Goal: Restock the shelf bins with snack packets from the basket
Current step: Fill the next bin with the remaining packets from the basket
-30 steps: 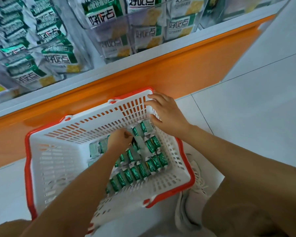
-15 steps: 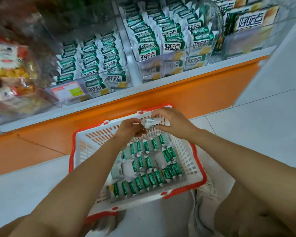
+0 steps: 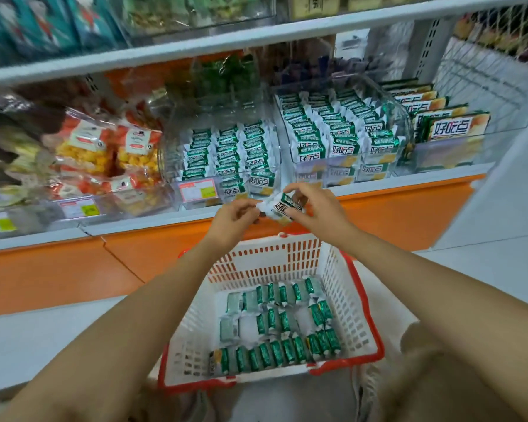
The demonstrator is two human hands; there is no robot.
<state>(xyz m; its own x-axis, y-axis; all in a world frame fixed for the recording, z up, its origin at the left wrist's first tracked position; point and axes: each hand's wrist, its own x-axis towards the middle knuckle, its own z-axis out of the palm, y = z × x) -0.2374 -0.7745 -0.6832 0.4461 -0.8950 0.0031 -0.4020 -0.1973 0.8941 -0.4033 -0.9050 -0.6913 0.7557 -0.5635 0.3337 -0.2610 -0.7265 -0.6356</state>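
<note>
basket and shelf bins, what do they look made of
Basket: looks like moulded white plastic with a red rim, judging by its slotted walls. Shelf bins: clear, glossy rigid plastic, perhaps acrylic; the packets show through the walls.

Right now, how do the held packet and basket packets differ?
The held packet is up by the shelf, pinched by left hand and right hand; the basket packets lie in rows in the basket. The held packet shows its printed face; the basket packets mostly edges. Both are green-white.
</note>
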